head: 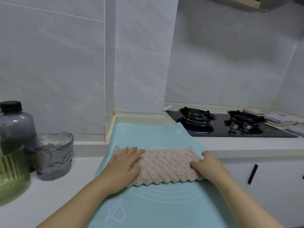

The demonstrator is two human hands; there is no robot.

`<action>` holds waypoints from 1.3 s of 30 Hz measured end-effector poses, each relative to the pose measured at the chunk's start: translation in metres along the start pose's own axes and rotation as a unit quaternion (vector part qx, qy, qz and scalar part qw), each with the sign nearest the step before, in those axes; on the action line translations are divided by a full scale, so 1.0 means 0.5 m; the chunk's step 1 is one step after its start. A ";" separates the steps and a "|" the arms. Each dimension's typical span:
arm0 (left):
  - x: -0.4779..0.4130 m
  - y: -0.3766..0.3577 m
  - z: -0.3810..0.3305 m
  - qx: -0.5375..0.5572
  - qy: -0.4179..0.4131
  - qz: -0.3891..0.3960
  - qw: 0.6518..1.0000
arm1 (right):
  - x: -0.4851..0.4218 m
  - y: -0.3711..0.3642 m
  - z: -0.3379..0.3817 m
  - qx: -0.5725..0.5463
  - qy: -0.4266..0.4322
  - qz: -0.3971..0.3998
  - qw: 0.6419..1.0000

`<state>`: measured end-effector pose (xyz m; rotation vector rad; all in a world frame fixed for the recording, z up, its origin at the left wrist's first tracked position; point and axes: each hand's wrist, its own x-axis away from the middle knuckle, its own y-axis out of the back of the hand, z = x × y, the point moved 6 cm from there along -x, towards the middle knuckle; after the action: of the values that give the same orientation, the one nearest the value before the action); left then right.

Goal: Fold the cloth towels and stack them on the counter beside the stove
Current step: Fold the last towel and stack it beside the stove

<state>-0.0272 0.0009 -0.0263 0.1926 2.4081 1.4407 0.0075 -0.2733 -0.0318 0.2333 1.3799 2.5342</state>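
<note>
Kitchen tabletop (69,191), white, tiled wall behind.

1. Baking mat (148,204), pale teal with printed circles. It runs from the tabletop's back edge to its front edge and covers the middle stretch.
2. Pink towel (164,165), waffle-textured with zigzag edges. It lies flat on the mat as a wide band, long side parallel to the front edge, about midway between front and back. It looks folded over once, though the layers are hard to make out.
3. Left hand (125,163): palm down, fingers straight and together, pressing on the left end of the towel.
4. Right hand (205,163): over the towel's right end, fingers resting on top and pointing inward, thumb at the far right corner. Whether it pinches the edge or only presses cannot be told.
5. Two-burner gas stove (230,129), black glass, set into the tabletop toward the back right, just beside the mat's far right corner.
6. Stack of pale folded cloths (279,119), against the back edge at the far right, touching the stove's right side.
7. Small crumpled white scrap (167,107), at the back edge by the stove's left rear corner.
8. Smoky grey glass cup (52,155), upright, toward the left edge, well apart from the mat.
9. Grey bottle with black cap (14,125), behind the cup.
10. Green ribbed glass jar (11,175), at the left edge, just beside the cup.
11. Range hood (238,4), above the stove, partly out of view.
12. White cabinet doors with dark handles (252,174), below the tabletop at the right.
</note>
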 end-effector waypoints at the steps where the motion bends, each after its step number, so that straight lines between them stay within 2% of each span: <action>1: 0.002 -0.008 0.003 -0.018 0.003 0.033 0.999 | 0.005 0.002 -0.005 -0.002 -0.004 0.005 1.000; 4: 0.011 -0.028 0.007 -0.086 0.016 0.107 0.990 | 0.013 0.007 -0.018 -0.031 -0.006 0.000 1.000; 6: 0.015 -0.033 0.006 -0.117 0.022 0.120 0.986 | 0.019 0.013 -0.022 -0.056 -0.008 -0.014 0.998; 8: 0.011 -0.019 -0.002 -0.111 0.003 0.066 0.992 | 0.020 0.015 -0.021 -0.070 -0.006 -0.025 0.997; 10: 0.011 0.000 -0.019 -0.073 -0.050 -0.001 0.996 | 0.019 0.013 -0.019 -0.081 -0.010 -0.035 0.996; 11: 0.013 -0.001 -0.024 -0.066 -0.065 0.009 0.996 | 0.017 0.011 -0.019 -0.085 -0.012 -0.042 0.995; 14: 0.024 -0.035 -0.028 -0.120 -0.069 0.128 0.982 | 0.014 0.009 -0.010 -0.112 -0.018 -0.058 0.992; 17: 0.021 -0.044 -0.027 -0.143 -0.067 0.157 0.975 | 0.021 0.015 0.018 -0.172 -0.017 -0.068 0.983; 19: 0.015 -0.036 -0.026 -0.088 -0.066 0.141 0.984 | 0.026 0.021 0.042 -0.209 -0.003 -0.092 0.974; 21: 0.004 -0.015 -0.010 0.064 -0.038 0.077 0.994 | 0.036 0.030 0.079 -0.244 0.028 -0.124 0.961; 22: -0.001 0.000 0.008 0.161 -0.002 0.039 0.986 | 0.043 0.032 0.105 -0.263 0.048 -0.132 0.954; 25: -0.014 0.021 0.061 0.393 0.112 -0.041 0.912 | 0.074 0.028 0.186 -0.318 0.096 -0.108 0.937; 27: -0.013 0.026 0.080 0.474 0.141 -0.063 0.867 | 0.106 0.011 0.247 -0.324 0.129 -0.074 0.934; 29: -0.017 0.030 0.075 0.482 0.151 -0.059 0.861 | 0.139 -0.014 0.298 -0.313 0.162 -0.013 0.936; 31: -0.013 0.031 0.072 0.501 0.158 -0.062 0.849 | 0.169 -0.049 0.331 -0.310 0.179 0.103 0.928; 33: -0.011 0.027 0.076 0.500 0.132 -0.062 0.854 | 0.182 -0.080 0.337 -0.304 0.173 0.198 0.916; 34: -0.010 0.031 0.075 0.487 0.132 -0.070 0.860 | 0.178 -0.086 0.332 -0.303 0.171 0.202 0.915; 37: -0.008 0.028 0.076 0.431 0.114 -0.070 0.892 | 0.153 -0.079 0.310 -0.313 0.168 0.130 0.926; 39: -0.004 0.034 0.074 0.391 0.087 -0.087 0.912 | 0.145 -0.076 0.300 -0.281 0.178 0.100 0.938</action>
<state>-0.0136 0.0394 -0.0271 0.0247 2.9316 0.3616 -0.0184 -0.1120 0.0189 -0.2147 0.6836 3.1277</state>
